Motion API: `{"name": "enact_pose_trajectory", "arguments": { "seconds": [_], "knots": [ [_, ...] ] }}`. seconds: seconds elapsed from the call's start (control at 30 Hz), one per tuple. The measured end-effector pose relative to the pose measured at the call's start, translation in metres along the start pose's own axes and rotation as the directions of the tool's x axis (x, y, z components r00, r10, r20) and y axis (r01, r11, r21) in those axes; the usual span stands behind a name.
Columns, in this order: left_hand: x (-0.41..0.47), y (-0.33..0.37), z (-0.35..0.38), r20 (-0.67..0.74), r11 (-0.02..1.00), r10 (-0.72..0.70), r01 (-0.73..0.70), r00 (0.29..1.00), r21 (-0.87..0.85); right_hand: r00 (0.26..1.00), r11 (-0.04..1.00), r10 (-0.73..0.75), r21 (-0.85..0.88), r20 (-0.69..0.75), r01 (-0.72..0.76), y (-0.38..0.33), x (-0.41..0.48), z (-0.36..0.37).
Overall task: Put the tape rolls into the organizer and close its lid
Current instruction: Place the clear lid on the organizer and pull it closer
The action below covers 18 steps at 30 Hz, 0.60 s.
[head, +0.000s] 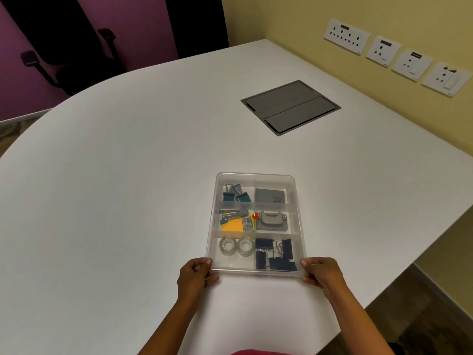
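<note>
A clear plastic organizer [298, 201] with several compartments lies on the white table in front of me. A translucent lid seems to lie flat over it and hazes the contents. Two clear tape rolls [227, 245] [245, 247] lie side by side in the near-left compartment. My left hand [194, 276] pinches the near-left corner of the organizer, thumb on top. My right hand [322, 274] pinches the near-right corner the same way. I cannot tell whether the lid is snapped down.
Other compartments hold teal binder clips [234, 193], a grey card, a stapler with yellow sticky notes [231, 224], a grey punch and dark blue binder clips [275, 254]. A grey cable hatch [290, 107] sits flush in the table at the far right. The table's right edge drops to the floor.
</note>
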<state>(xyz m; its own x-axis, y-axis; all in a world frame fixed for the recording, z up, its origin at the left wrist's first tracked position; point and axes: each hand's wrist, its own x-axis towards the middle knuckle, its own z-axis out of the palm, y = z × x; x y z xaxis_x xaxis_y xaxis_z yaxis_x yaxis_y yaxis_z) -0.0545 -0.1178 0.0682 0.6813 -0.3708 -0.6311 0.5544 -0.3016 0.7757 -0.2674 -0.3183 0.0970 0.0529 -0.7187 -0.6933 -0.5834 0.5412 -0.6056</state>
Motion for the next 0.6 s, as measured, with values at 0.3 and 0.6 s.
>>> {"name": "enact_pose_trajectory", "arguments": {
  "seconds": [0.3, 0.6],
  "knots": [
    [0.007, 0.001, -0.001, 0.040, 0.994, -0.056, 0.052, 0.998, 0.099, 0.981, 0.985, 0.166, -0.055, 0.095, -0.162, -0.011, 0.008, 0.001],
    [0.010, 0.016, -0.003, 0.087, 0.966, -0.124, 0.100, 0.988, 0.238, 0.968, 0.974, 0.196, -0.144, 0.154, -0.174, -0.020, 0.017, -0.006]
  ]
}}
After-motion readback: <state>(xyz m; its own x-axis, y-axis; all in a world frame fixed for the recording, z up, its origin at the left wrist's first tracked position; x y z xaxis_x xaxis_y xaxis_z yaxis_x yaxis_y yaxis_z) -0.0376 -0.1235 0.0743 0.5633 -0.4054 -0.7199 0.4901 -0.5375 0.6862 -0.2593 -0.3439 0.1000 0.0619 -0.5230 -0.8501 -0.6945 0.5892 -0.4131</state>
